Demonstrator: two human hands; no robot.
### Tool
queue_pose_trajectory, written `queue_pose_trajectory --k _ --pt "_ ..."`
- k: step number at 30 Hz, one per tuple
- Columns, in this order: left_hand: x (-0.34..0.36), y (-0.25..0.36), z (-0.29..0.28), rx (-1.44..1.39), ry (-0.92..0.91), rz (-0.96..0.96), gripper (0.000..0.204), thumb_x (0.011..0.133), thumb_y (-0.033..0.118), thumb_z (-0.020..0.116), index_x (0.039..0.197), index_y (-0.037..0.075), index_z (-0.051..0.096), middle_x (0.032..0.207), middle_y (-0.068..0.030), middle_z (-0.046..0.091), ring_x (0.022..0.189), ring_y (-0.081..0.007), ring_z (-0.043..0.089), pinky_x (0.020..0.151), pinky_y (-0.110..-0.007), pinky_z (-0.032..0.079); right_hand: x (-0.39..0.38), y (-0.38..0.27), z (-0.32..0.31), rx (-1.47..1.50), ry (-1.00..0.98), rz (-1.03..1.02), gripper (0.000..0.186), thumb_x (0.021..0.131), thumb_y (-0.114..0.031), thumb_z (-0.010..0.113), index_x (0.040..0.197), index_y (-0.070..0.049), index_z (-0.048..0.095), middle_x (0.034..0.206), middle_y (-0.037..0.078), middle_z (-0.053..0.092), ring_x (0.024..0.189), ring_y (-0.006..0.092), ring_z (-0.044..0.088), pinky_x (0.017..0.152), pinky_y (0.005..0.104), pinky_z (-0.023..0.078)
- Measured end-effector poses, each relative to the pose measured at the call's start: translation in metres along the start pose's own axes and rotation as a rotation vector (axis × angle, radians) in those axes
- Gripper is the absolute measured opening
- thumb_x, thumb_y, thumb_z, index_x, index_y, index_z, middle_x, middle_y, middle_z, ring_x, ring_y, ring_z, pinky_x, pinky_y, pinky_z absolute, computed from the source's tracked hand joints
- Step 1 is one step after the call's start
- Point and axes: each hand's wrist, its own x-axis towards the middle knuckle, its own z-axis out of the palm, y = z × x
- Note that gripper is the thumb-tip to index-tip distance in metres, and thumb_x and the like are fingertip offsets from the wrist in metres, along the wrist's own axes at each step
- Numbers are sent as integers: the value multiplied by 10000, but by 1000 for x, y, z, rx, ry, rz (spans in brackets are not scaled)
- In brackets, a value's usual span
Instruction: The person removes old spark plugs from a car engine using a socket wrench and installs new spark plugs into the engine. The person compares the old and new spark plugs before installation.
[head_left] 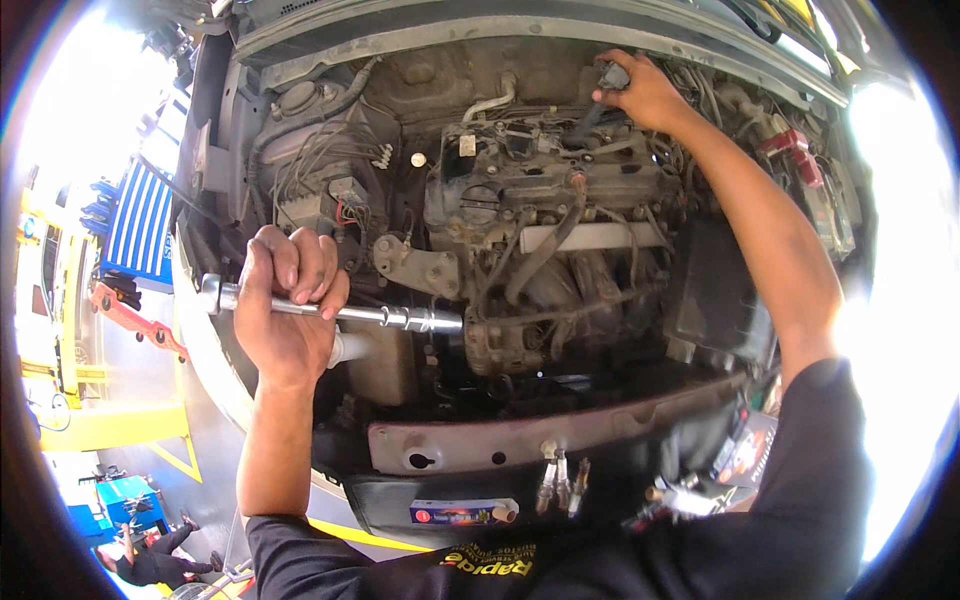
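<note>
My left hand [280, 330] is closed around a long chrome socket extension tool [400, 318], held sideways over the left front of the engine bay. My right hand [648, 98] grips a dark ignition coil [612, 76], its stem angled down toward the top rear of the engine [520, 180]. Several spark plugs [560, 480] lie on the front edge of the bay. A small open box with a plug in it [450, 512] sits on the black cover below them.
The battery [705, 290] is at right, a reservoir [385, 365] at lower left. The front crossmember [420, 435] spans the bay. A blue tool cabinet [140, 225] and red jack [135, 315] stand left. A co-worker [150, 560] is low at bottom left. More parts [690, 500] lie at lower right.
</note>
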Motion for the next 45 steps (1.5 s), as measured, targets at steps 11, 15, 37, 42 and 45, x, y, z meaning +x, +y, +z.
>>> queue_pose_trajectory --k 11,15,37,42,45 --pt "-3 -14 -15 228 -27 -76 430 785 -2 475 1204 -72 539 1065 -138 584 933 -166 518 801 -290 447 -17 -15 44 -101 -253 -291 544 947 -199 581 1444 -129 372 1301 164 470 1202 365 499 1006 445 438" --pt "-6 -11 -22 391 -55 -139 579 772 -120 411 1343 -61 486 1260 -198 593 1109 -211 585 1018 -351 448 -14 -49 29 -97 -321 -95 451 940 -198 597 1352 -44 501 1293 187 567 1179 348 559 988 426 464" --pt "-6 -10 -21 297 -140 -318 313 962 126 579 1212 -55 534 1056 -208 690 764 -181 697 620 -239 520 -19 -29 34 -7 -263 -208 360 888 -213 669 1212 -59 634 1130 160 666 1016 306 657 877 429 514" --pt "-6 -13 -12 206 -147 -339 258 910 157 676 1087 -22 618 841 -130 697 513 -51 426 469 -182 317 -41 -71 0 -217 11 -368 350 917 -216 632 1233 -66 618 1060 137 679 999 298 648 886 401 504" --pt "-12 -12 -13 220 -85 -401 283 902 173 690 1093 -25 625 794 -100 676 526 -42 433 472 -180 311 -68 -168 -48 481 -294 -426 351 888 -171 638 1223 -66 619 1035 163 689 1012 281 658 898 402 504"
